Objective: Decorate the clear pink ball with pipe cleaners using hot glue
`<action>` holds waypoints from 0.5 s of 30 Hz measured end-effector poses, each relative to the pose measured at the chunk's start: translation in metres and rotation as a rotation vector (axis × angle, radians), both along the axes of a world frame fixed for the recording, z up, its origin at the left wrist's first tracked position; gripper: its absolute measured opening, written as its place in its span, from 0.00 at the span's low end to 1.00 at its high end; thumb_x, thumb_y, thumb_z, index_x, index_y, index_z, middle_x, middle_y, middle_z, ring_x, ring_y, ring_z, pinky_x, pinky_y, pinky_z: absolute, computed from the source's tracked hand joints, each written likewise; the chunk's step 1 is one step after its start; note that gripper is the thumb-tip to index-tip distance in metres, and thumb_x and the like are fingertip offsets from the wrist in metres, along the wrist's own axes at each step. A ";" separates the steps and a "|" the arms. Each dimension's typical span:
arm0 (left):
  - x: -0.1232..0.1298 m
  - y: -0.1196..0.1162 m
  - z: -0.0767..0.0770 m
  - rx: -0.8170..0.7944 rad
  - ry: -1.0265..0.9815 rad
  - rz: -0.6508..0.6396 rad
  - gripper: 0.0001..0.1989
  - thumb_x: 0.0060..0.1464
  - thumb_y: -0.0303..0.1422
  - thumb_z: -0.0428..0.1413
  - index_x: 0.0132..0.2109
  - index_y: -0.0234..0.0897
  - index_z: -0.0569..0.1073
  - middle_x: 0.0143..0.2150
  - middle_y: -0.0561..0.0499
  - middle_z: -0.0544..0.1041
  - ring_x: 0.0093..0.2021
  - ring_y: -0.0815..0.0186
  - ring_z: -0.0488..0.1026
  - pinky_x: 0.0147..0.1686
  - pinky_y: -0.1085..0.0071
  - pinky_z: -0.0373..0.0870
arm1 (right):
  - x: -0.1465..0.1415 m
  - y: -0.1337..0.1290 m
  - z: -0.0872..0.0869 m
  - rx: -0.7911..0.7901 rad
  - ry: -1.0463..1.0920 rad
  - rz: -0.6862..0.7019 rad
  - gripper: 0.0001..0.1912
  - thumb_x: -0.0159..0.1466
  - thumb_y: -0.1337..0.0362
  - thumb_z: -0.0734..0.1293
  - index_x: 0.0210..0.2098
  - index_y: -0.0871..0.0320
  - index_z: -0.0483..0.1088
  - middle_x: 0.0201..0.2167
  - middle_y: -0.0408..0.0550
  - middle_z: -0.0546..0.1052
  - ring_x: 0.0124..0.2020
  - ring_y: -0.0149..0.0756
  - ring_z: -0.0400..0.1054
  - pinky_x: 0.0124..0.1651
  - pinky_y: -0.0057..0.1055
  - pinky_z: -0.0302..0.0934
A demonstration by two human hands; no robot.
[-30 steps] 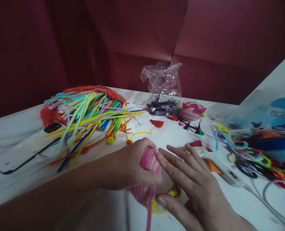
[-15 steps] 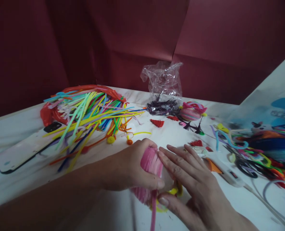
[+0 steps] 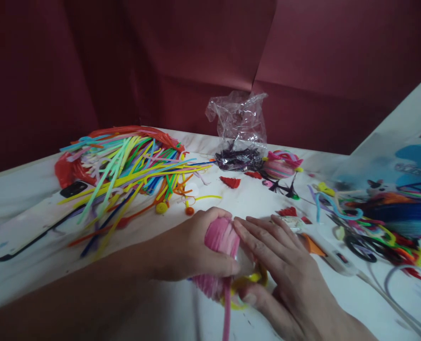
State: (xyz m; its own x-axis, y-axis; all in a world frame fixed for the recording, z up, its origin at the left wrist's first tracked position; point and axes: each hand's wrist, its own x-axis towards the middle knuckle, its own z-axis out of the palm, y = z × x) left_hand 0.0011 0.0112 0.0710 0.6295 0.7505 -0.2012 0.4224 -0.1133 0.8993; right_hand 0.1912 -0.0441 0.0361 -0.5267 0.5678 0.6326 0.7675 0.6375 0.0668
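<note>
Clenched around a pink pipe-cleaner coil [image 3: 220, 241], the left hand [image 3: 192, 246] supplies the grip, its thumb lying along the lower side and its fingers curled over the top; the coil sits low over the bench [image 3: 25, 279] near the front edge, between the two hands. The right hand [image 3: 284, 270] lies open and flat against the coil's right face, fingers spread and pressing, its thumb tucked beneath near a yellow pipe-cleaner piece [image 3: 253, 282] that pokes out below; whether that hand actually pinches anything cannot be told. A loose pink pipe-cleaner tail [image 3: 226, 312] hangs straight down from the coil toward the viewer. The coil looks light, fuzzy and springy, with a thin wire core that would bend and keep its bend; it likely crushes or unwinds if squeezed at the edge, so the wound body, where the left hand has it, seems the sound place to hold. Farther back lie a heap of coloured pipe cleaners [image 3: 132, 166], a phone [image 3: 29, 222], a clear plastic bag [image 3: 237, 118] and a glue gun [image 3: 324, 248].
</note>
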 end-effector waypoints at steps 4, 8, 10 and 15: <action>-0.002 0.002 0.001 -0.055 -0.122 -0.051 0.26 0.44 0.32 0.59 0.52 0.39 0.65 0.45 0.51 0.75 0.45 0.59 0.71 0.43 0.65 0.67 | 0.003 0.001 -0.004 -0.036 0.016 -0.010 0.32 0.69 0.44 0.48 0.60 0.61 0.56 0.54 0.56 0.71 0.54 0.52 0.67 0.47 0.60 0.65; -0.005 0.003 0.001 -0.099 -0.106 -0.063 0.26 0.46 0.35 0.59 0.53 0.39 0.64 0.48 0.49 0.74 0.48 0.57 0.70 0.47 0.62 0.67 | 0.016 0.004 0.002 -0.018 0.112 -0.088 0.28 0.70 0.48 0.52 0.61 0.60 0.56 0.55 0.55 0.70 0.55 0.45 0.66 0.47 0.45 0.70; -0.005 0.002 0.001 -0.108 -0.090 -0.048 0.28 0.45 0.36 0.60 0.54 0.40 0.64 0.48 0.49 0.74 0.48 0.57 0.71 0.45 0.62 0.68 | 0.030 0.005 0.010 -0.024 0.144 -0.183 0.23 0.69 0.49 0.55 0.55 0.57 0.65 0.52 0.52 0.74 0.51 0.45 0.70 0.45 0.42 0.71; -0.006 0.000 0.004 -0.122 0.003 0.003 0.33 0.44 0.39 0.60 0.58 0.42 0.61 0.48 0.49 0.73 0.46 0.55 0.71 0.38 0.65 0.69 | 0.085 0.006 0.017 -0.201 0.081 -0.560 0.27 0.63 0.41 0.55 0.37 0.52 0.76 0.33 0.49 0.80 0.26 0.48 0.75 0.21 0.41 0.68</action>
State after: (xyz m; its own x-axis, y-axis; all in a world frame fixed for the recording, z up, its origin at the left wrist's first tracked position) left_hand -0.0047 0.0110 0.0751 0.6267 0.7221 -0.2930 0.4256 -0.0022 0.9049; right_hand 0.2760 -0.0383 0.0535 -0.0675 0.8576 0.5099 0.9879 0.1288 -0.0859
